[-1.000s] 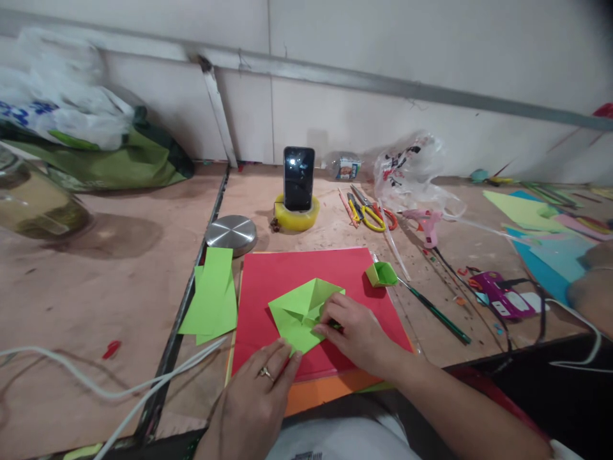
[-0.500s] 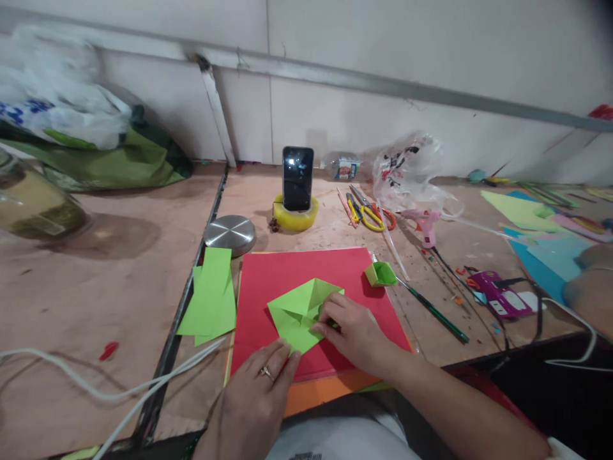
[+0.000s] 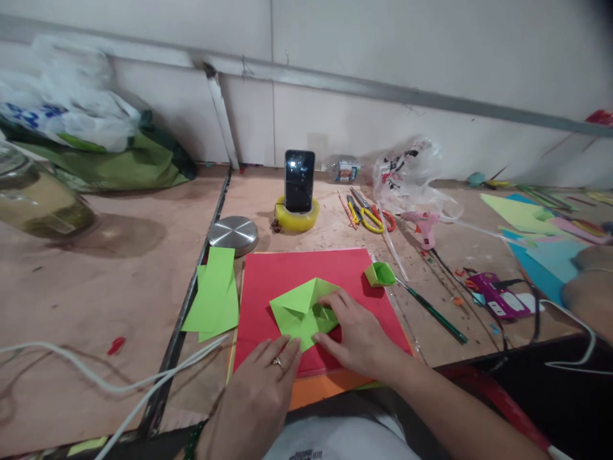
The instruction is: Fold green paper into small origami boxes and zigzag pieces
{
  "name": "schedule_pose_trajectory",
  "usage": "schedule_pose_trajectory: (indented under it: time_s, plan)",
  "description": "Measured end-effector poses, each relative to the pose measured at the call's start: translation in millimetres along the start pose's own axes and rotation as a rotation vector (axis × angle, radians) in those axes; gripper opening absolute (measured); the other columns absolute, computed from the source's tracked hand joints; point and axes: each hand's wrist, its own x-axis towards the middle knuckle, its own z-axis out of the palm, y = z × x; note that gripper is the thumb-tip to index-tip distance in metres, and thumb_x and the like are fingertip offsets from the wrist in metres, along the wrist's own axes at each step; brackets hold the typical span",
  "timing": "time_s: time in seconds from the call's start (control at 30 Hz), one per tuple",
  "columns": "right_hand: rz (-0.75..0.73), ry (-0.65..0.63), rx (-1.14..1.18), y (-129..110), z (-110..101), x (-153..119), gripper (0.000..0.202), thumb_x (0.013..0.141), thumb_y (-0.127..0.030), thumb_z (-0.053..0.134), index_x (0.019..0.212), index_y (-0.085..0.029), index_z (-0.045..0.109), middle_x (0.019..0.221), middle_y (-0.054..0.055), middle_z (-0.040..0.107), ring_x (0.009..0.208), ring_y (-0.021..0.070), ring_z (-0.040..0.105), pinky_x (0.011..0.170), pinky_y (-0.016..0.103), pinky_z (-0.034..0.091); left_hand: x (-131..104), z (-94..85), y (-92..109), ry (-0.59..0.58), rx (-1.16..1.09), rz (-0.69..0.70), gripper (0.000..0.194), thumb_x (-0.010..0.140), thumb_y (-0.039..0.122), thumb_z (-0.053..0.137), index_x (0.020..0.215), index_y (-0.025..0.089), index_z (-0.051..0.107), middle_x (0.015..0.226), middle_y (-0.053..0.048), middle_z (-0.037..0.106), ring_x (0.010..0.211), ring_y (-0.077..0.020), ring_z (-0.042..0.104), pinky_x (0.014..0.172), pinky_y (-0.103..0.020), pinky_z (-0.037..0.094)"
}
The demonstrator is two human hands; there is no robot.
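A light green sheet of folded paper (image 3: 306, 322) lies on red paper (image 3: 268, 275), with creases meeting near its middle and a flap partly raised at its right. My left hand (image 3: 268, 377), with a ring on one finger, rests its flat fingers on the paper's lower left corner. My right hand (image 3: 357, 335) curls its fingers over the raised flap at the right, the thumb lower down on the sheet; the fingertips are partly hidden. A small green folded paper box (image 3: 381, 275) sits at the red sheet's upper right.
Green paper strips (image 3: 215, 294) and a round metal disc (image 3: 233, 234) lie left. Behind stand a phone (image 3: 299, 181) in a yellow tape roll (image 3: 297, 216), scissors (image 3: 371, 214) and a pink glue gun (image 3: 424, 227). A green-handled tool (image 3: 438, 316) lies right; another person's arm (image 3: 591, 294) shows beyond.
My right thumb has moved away from the fingers, and the fold at the paper's right side stands more opened. My left hand stays on the lower left corner. The view has shifted slightly.
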Motion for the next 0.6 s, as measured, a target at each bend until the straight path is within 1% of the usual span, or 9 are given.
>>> schedule_pose_trajectory:
  time_s: [0.07, 0.17, 0.27, 0.33, 0.4, 0.47, 0.53, 0.6]
  plan:
    - [-0.012, 0.005, 0.032, 5.7, -2.8, -3.2, 0.029, 0.081, -0.017, 0.057, 0.108, -0.019, 0.049, 0.106, 0.010, 0.056, 0.094, 0.0231, 0.058, 0.079, 0.038, 0.050, 0.4, -1.7, -0.9, 0.005, -0.007, 0.008, 0.045, 0.075, -0.001, 0.039, 0.111, 0.010, 0.063, 0.111, -0.008, 0.072, 0.098, -0.0223, 0.066, 0.083, -0.036, 0.052]
    - [-0.034, 0.038, 0.085, 15.4, -4.5, -8.9, 0.028, 0.082, -0.010, 0.051, 0.108, -0.020, 0.048, 0.106, 0.010, 0.057, 0.096, 0.0228, 0.057, 0.081, 0.038, 0.051, 2.0, -5.7, -2.1, 0.011, -0.026, 0.003, 0.044, 0.075, -0.001, 0.039, 0.110, 0.011, 0.063, 0.110, -0.008, 0.072, 0.098, -0.0226, 0.066, 0.082, -0.037, 0.052]
    - [-0.091, 0.087, 0.150, 24.0, -2.8, -14.0, 0.030, 0.083, -0.006, 0.044, 0.109, -0.022, 0.047, 0.107, 0.009, 0.057, 0.100, 0.0218, 0.057, 0.085, 0.037, 0.051, 8.1, -10.1, -1.1, 0.020, -0.067, -0.034, 0.040, 0.076, 0.001, 0.041, 0.108, 0.011, 0.063, 0.106, -0.010, 0.072, 0.094, -0.0222, 0.066, 0.081, -0.036, 0.053]
    - [-0.114, 0.109, 0.184, 28.6, -0.8, -16.6, 0.029, 0.086, -0.005, 0.039, 0.108, -0.022, 0.047, 0.104, 0.009, 0.058, 0.097, 0.0205, 0.058, 0.084, 0.036, 0.051, 15.2, -12.0, 1.4, -0.012, -0.075, -0.064, 0.033, 0.078, 0.002, 0.043, 0.101, 0.013, 0.064, 0.097, -0.009, 0.072, 0.086, -0.0213, 0.066, 0.076, -0.034, 0.054]
    - [-0.124, 0.124, 0.211, 32.1, 1.0, -18.5, 0.029, 0.087, -0.005, 0.035, 0.108, -0.021, 0.047, 0.101, 0.008, 0.058, 0.093, 0.0193, 0.058, 0.081, 0.035, 0.052, 23.8, -12.3, 5.1, -0.078, -0.008, -0.073, 0.026, 0.079, 0.003, 0.047, 0.096, 0.014, 0.063, 0.082, -0.007, 0.069, 0.073, -0.0207, 0.064, 0.066, -0.032, 0.053]
    - [-0.140, 0.144, 0.229, 34.1, 1.8, -20.1, 0.031, 0.087, -0.004, 0.033, 0.108, -0.021, 0.047, 0.102, 0.008, 0.059, 0.093, 0.0189, 0.059, 0.082, 0.035, 0.053, 32.3, -11.0, 9.8, -0.127, 0.123, -0.064, 0.026, 0.078, 0.003, 0.051, 0.098, 0.014, 0.063, 0.070, -0.004, 0.064, 0.062, -0.0203, 0.061, 0.056, -0.031, 0.051]
    - [-0.164, 0.169, 0.228, 34.1, 1.3, -21.6, 0.033, 0.085, -0.004, 0.035, 0.110, -0.021, 0.047, 0.104, 0.009, 0.059, 0.095, 0.0190, 0.060, 0.084, 0.036, 0.053, 39.6, -8.8, 14.8, -0.148, 0.232, -0.058, 0.028, 0.075, 0.000, 0.054, 0.098, 0.012, 0.064, 0.067, -0.003, 0.062, 0.057, -0.0197, 0.060, 0.053, -0.030, 0.050]
    - [-0.186, 0.198, 0.184, 32.1, -0.4, -23.5, 0.034, 0.084, -0.004, 0.039, 0.112, -0.021, 0.047, 0.108, 0.010, 0.059, 0.099, 0.0201, 0.060, 0.086, 0.037, 0.053, 44.9, -6.5, 19.4, -0.163, 0.279, -0.050, 0.025, 0.071, -0.003, 0.056, 0.091, 0.010, 0.065, 0.068, -0.005, 0.064, 0.057, -0.0193, 0.060, 0.053, -0.029, 0.051]
